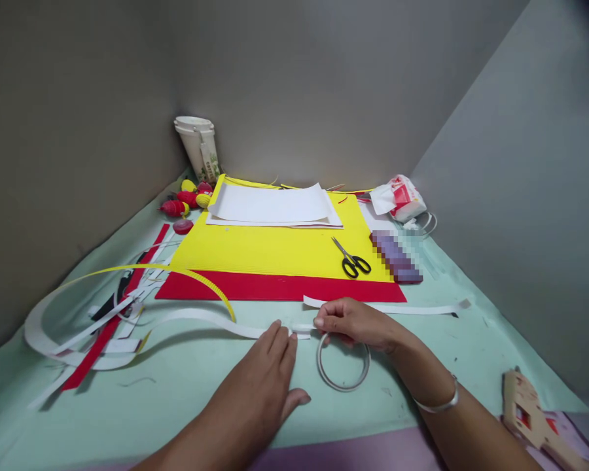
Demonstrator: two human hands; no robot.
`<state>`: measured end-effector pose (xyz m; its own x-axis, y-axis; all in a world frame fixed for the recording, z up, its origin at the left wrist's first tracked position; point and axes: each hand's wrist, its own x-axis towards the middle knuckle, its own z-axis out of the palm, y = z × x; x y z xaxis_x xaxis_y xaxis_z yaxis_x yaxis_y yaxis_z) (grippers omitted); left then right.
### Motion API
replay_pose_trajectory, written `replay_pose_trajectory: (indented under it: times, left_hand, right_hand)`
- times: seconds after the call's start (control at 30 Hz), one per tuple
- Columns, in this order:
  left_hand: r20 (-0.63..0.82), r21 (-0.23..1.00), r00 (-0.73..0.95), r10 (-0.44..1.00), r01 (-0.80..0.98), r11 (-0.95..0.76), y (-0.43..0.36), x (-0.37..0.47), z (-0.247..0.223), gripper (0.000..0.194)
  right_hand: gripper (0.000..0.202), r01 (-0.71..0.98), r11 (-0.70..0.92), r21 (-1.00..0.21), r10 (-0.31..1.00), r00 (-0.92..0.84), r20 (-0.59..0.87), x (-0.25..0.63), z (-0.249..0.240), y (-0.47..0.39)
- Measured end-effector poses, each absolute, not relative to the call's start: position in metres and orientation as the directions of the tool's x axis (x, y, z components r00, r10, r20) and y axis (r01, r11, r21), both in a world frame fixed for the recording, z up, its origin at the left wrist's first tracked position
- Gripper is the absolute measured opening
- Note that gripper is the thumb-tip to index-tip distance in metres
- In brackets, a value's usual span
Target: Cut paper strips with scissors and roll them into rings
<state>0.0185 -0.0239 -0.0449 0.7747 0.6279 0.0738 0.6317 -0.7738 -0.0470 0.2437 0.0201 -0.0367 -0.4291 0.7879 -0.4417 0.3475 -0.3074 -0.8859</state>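
In the head view, the left hand (262, 366) lies palm down near the front of the counter (186, 418), its fingers straight and close together, the thumb spread away, pressing on the end of a long white strip (196, 316) rather than gripping it; the right hand (356, 324) has its thumb and forefinger pinched together on the tape of a tape ring (343, 388), whose loop shows just below those fingers; the white strip runs leftward from the left hand and loops round near a yellow ribbed strip (142, 266) and a red strip (98, 343); another white strip (417, 310) lies just beyond the right hand; farther back are a red sheet (275, 288) and a yellow sheet (260, 248), with black-handled scissors (349, 260) and white paper (269, 204) on the yellow; a pixelated purple object (395, 255) sits at its right edge, a tissue pack (407, 201) behind that; a pale cup (194, 140) stands at back left, tilted in view
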Motion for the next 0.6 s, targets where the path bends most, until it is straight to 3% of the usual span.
replay_pose_trajectory:
  times: [0.17,0.3,0.6]
  left_hand:
    - [0.039,-0.036,0.783,0.620,0.622,-0.783,-0.025,0.020,-0.040,0.060]
    - [0.013,-0.095,0.793,0.610,0.608,-0.788,-0.028,0.021,-0.044,0.056]
    - [0.219,-0.187,0.770,0.599,0.635,-0.749,-0.037,0.020,-0.059,0.053]
  right_hand:
    - [0.032,0.446,-0.270,-0.853,0.795,-0.397,-0.459,0.239,-0.034,0.019]
    - [0.032,0.509,-0.242,-0.826,0.808,-0.366,-0.462,0.235,-0.032,0.019]
    - [0.026,0.574,-0.215,-0.790,0.825,-0.326,-0.461,0.228,-0.028,0.017]
